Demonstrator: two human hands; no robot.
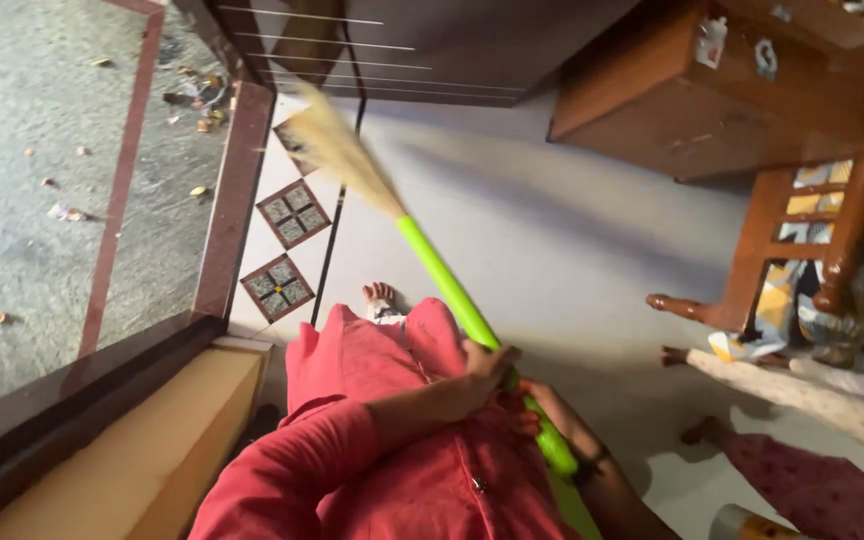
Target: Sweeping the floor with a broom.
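Left hand (487, 368): fingers wrapped round the green broom handle (452, 295).
Right hand (542, 405): fingers clamped lower on the same handle.
Broom head (337, 150): blurred, raised over the floor (532, 240) near the patterned tiles (292, 212).
Progress: pale floor looked mostly swept; leaves and litter (197, 190) remained beyond the doorway threshold (227, 200).

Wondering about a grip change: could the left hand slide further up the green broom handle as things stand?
Probably yes. The left hand already grips the green broom handle, and the stretch above it, up to the straw bristles, is bare with nothing touching it.
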